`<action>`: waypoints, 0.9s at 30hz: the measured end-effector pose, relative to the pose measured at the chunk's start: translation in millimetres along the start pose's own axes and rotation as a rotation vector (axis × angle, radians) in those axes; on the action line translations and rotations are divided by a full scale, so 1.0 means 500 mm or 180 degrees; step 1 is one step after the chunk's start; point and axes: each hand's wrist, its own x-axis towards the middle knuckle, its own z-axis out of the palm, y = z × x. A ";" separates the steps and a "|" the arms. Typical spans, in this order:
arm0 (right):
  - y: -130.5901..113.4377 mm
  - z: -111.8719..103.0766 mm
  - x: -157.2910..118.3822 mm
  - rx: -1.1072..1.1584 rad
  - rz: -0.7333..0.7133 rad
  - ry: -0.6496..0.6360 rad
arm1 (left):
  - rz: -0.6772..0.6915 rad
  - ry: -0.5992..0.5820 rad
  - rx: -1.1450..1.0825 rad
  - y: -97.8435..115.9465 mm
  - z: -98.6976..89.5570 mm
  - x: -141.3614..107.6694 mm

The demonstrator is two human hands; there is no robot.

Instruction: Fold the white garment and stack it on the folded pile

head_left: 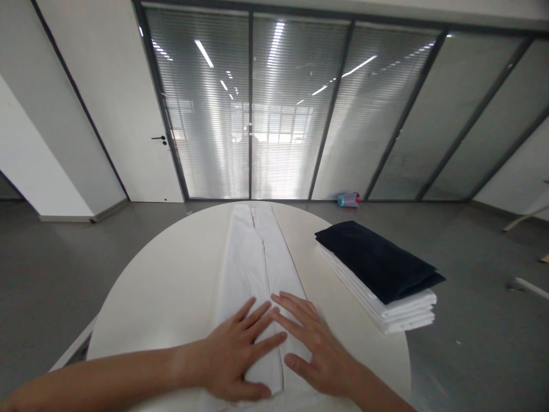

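A long white cloth (253,257), folded lengthwise into a narrow strip with a seam or fold line down its middle, lies on a round white table (158,286). My left hand (238,352) rests flat on the near end of the strip, fingers spread. My right hand (309,343) lies flat beside it, fingers on the cloth and near the left fingertips. To the right, a dark navy folded cloth (373,257) tops a stack of folded white cloth (398,309). Neither hand touches that stack.
Grey floor surrounds the table. Ahead stands a glass partition with blinds, and a white door with a black handle (158,138) is to its left. A small teal and pink bottle (349,199) lies on the floor by the glass.
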 end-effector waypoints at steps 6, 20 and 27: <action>0.024 0.015 -0.027 -0.0695 0.0183 -0.0970 | 0.0040 -0.0025 -0.0039 0.001 0.002 0.000; 0.036 -0.057 -0.081 -0.0783 -0.0105 -0.0663 | 0.0487 0.0136 0.0084 0.003 -0.076 -0.102; 0.023 -0.081 -0.134 -0.0980 -0.0304 -0.0548 | 0.0113 0.0202 0.0241 0.002 -0.063 -0.198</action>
